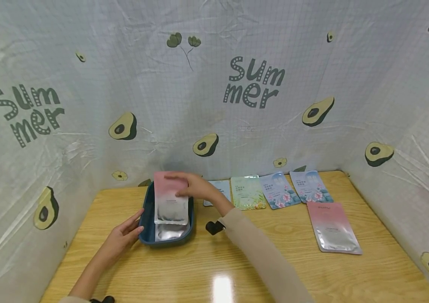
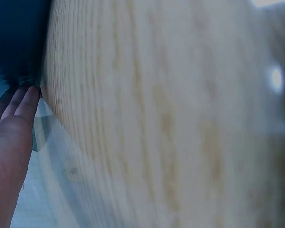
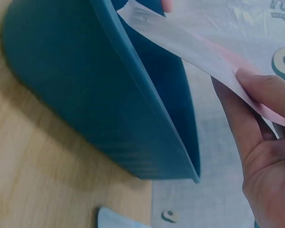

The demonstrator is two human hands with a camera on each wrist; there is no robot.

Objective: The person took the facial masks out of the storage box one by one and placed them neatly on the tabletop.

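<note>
A dark blue plastic bin stands on the left part of the table. My right hand pinches a pink-and-silver sheet mask packet near its upper end, thumb on one face and fingers behind. The packet is held over the bin's opening; in the right wrist view its lower end overlaps the rim. Beneath it, another silver packet shows inside the bin, mostly hidden. My left hand rests with extended fingers against the bin's left side, also seen with the fingers along the wall in the left wrist view.
Along the back of the table lie a pale blue packet, partly behind my right arm, a green one and two blue floral ones. Another pink-and-silver packet lies at the right. A printed curtain hangs behind the table.
</note>
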